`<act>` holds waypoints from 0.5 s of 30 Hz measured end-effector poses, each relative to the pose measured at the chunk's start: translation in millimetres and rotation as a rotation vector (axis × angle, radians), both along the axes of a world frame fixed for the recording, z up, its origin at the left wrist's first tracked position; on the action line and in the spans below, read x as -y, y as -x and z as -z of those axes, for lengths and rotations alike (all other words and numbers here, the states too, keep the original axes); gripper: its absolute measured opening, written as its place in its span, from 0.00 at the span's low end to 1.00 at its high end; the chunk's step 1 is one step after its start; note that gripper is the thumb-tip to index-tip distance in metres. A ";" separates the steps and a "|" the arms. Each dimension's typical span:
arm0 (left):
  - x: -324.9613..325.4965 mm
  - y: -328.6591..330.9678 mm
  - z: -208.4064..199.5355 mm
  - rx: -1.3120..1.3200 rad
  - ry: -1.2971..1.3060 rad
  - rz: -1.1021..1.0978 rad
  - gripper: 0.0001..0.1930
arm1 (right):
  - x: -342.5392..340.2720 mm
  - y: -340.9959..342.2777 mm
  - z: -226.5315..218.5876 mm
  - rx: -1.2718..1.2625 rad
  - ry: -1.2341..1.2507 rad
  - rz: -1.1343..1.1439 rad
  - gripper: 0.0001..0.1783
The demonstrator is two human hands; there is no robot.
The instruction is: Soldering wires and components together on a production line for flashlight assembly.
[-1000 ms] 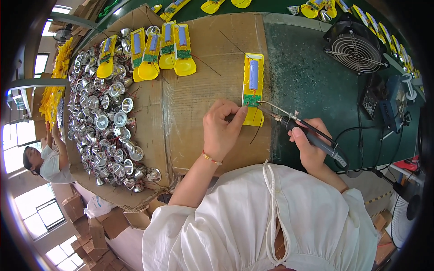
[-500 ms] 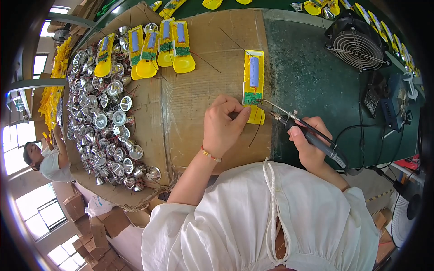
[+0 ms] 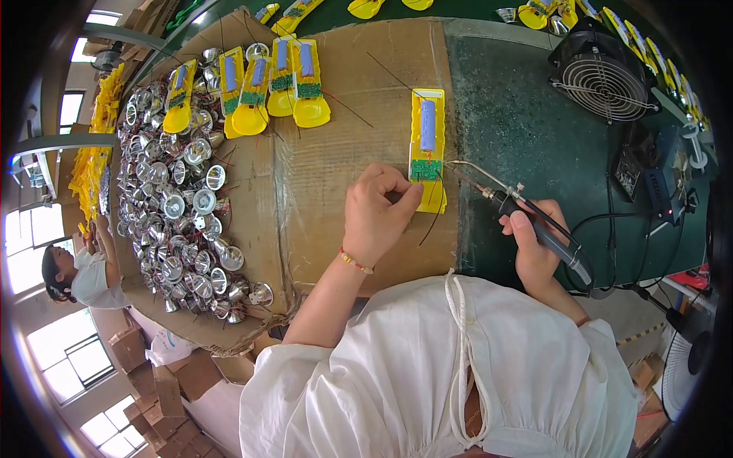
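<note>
A yellow plastic housing (image 3: 432, 200) lies on the cardboard, carrying a blue cylindrical battery (image 3: 427, 126) and a green circuit board (image 3: 426, 169). My left hand (image 3: 379, 208) is beside it, thumb and forefinger pinched together at the board's lower left edge; what they pinch is too small to make out. A black wire (image 3: 437, 217) curves down off the housing. My right hand (image 3: 537, 237) grips a soldering iron (image 3: 527, 217) with a thin metal feed tube (image 3: 485, 174) along it. The tips of iron and tube sit just right of the board, apart from it.
Many silvery reflector cups (image 3: 174, 206) are heaped at the left. Several similar yellow housings (image 3: 311, 113) lie at the back left. A black fan (image 3: 603, 84) stands at the back right, near a blue soldering station (image 3: 663, 195). Another person (image 3: 92, 275) is at the far left.
My right hand has drawn the soldering iron to the right, lifting its tip away from the circuit board. My left hand stays nearly in place at the board's edge.
</note>
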State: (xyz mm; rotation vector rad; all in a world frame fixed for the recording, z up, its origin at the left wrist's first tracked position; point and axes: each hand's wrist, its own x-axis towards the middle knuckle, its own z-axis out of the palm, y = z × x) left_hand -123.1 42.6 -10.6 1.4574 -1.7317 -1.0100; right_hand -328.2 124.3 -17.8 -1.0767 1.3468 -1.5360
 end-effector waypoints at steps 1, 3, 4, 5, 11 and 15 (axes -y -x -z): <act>-0.5 0.1 -0.7 0.002 0.001 0.001 0.07 | -0.3 1.6 0.4 0.002 0.001 0.001 0.10; -0.3 -0.2 -4.1 0.051 -0.017 0.023 0.07 | -0.2 5.9 1.0 0.039 -0.008 0.039 0.09; 0.1 -0.2 -4.3 0.051 -0.013 0.030 0.07 | -0.4 9.4 2.5 0.039 -0.004 0.046 0.09; -0.3 -1.4 -4.7 -0.037 -0.062 0.006 0.06 | -1.3 13.1 3.9 0.050 -0.004 0.059 0.09; 7.5 -15.4 -7.0 0.030 -0.234 0.073 0.06 | -2.1 32.5 8.0 0.021 -0.040 0.123 0.09; 59.6 25.9 -27.4 0.335 -0.102 0.242 0.06 | 1.0 41.8 12.4 0.042 -0.093 0.182 0.08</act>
